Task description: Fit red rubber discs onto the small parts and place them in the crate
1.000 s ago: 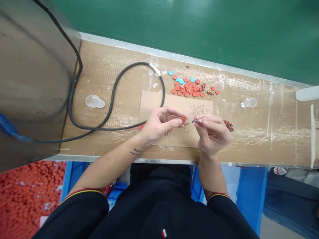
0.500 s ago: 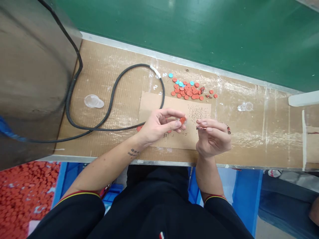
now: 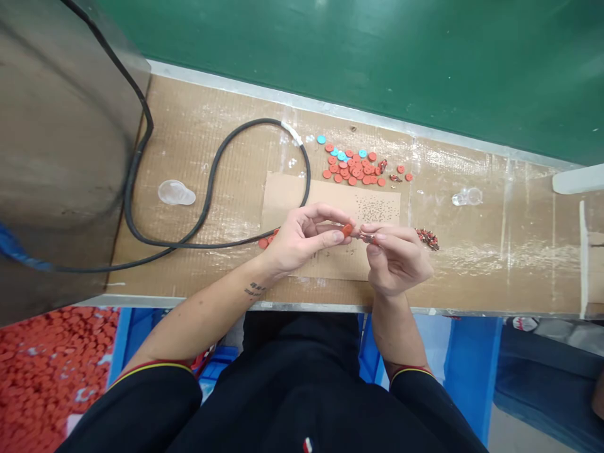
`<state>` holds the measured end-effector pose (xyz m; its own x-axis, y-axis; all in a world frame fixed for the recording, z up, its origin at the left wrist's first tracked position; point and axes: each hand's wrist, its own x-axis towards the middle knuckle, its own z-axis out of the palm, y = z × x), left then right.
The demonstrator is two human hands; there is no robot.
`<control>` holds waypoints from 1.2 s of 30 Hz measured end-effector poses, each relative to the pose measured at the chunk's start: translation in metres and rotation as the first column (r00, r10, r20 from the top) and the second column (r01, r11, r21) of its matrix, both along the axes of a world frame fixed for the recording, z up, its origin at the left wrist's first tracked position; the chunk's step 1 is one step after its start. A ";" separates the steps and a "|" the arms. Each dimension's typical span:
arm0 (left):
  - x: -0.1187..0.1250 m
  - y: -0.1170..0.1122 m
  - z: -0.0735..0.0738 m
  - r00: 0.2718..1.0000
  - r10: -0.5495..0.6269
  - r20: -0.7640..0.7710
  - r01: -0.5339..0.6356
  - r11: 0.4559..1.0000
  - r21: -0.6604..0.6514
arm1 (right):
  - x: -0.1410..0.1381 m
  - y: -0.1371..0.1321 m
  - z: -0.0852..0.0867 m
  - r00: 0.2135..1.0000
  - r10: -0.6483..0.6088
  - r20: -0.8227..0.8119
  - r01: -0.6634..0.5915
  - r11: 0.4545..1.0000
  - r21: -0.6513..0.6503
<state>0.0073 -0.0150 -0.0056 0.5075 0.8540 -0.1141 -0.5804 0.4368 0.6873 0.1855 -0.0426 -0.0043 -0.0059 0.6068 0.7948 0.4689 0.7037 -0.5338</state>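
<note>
My left hand (image 3: 304, 238) is closed, with thumb and fingers pinching a red button-like disc (image 3: 347, 230) on its edge. Close to its right, my right hand (image 3: 399, 255) grips a small metal-and-red piece (image 3: 367, 238) between thumb and fingertips. The piece's tip points at the disc; whether they touch I cannot tell. Under both hands lies a flat cardboard sheet (image 3: 283, 195) with many tiny dark bits (image 3: 375, 209) scattered on it. A few red discs (image 3: 263, 243) show beside my left wrist. Behind my right hand is a heap of small red-and-metal pieces (image 3: 428, 239).
Red discs (image 3: 356, 170) and a few blue ones (image 3: 321, 139) lie beyond the sheet. A black cable (image 3: 214, 170) loops across the left side. Clear plastic pieces lie left (image 3: 176, 192) and right (image 3: 467, 196). A bin of red discs (image 3: 51, 371) stands below, left.
My right hand has moved left with the small piece, closing the gap to the disc in my left hand. The heap behind it shows more. My left hand has barely moved.
</note>
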 end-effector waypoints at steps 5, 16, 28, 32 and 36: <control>0.001 -0.001 0.000 1.000 -0.015 0.009 0.015 1.000 -0.009 | -0.001 0.000 0.000 1.000 -0.001 0.031 0.001 1.000 0.012; 0.002 -0.003 -0.003 0.999 -0.013 -0.050 0.013 1.000 -0.001 | -0.001 -0.001 0.000 0.999 0.011 0.051 -0.012 1.000 0.010; 0.001 -0.002 -0.001 1.000 -0.002 -0.029 0.002 1.000 -0.003 | -0.003 0.001 0.001 0.998 0.039 0.055 -0.040 0.999 0.015; 0.001 -0.003 -0.003 0.999 -0.001 -0.047 0.001 1.000 0.002 | -0.003 0.001 0.001 0.997 0.021 0.072 -0.023 0.999 0.032; 0.002 -0.003 -0.002 0.999 0.018 -0.037 -0.018 1.000 -0.003 | -0.003 0.002 0.000 0.995 -0.002 0.102 -0.003 0.999 0.045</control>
